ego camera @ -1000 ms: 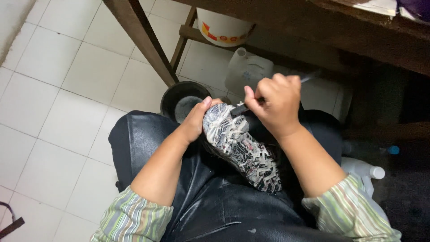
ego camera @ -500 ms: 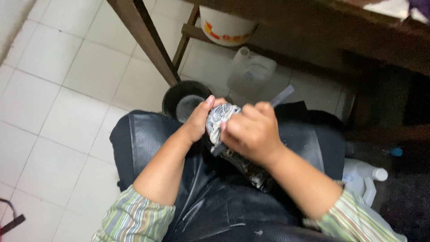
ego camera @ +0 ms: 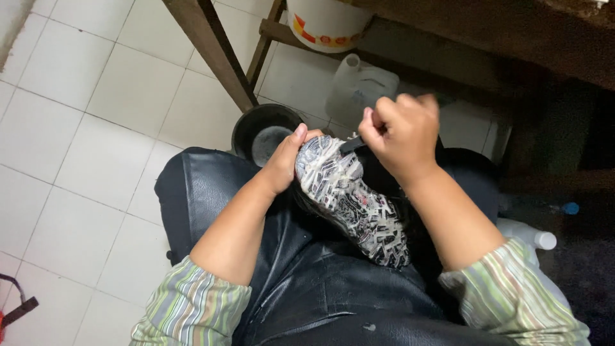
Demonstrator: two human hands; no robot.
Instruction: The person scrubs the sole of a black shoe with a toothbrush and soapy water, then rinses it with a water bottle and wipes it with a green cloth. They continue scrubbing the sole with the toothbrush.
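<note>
Rubber sole, patterned grey-white — shoe (ego camera: pixel 352 198) lies sole-up on the black leather apron (ego camera: pixel 307 282) over the lap. Left hand (ego camera: pixel 285 160) clamps the toe end; right hand (ego camera: pixel 400 134) is fisted on a dark tool (ego camera: pixel 352 144). Probably light, flexy, glue-slick — best gripped at the edges.

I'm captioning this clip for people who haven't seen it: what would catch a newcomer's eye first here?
First, the upturned shoe with its black-and-white patterned sole, resting on the black leather apron over the person's lap. The left hand grips its toe end, while the right hand holds a thin dark tool against the sole. Beyond the knees, a round black pot sits on the white tiled floor.
</note>
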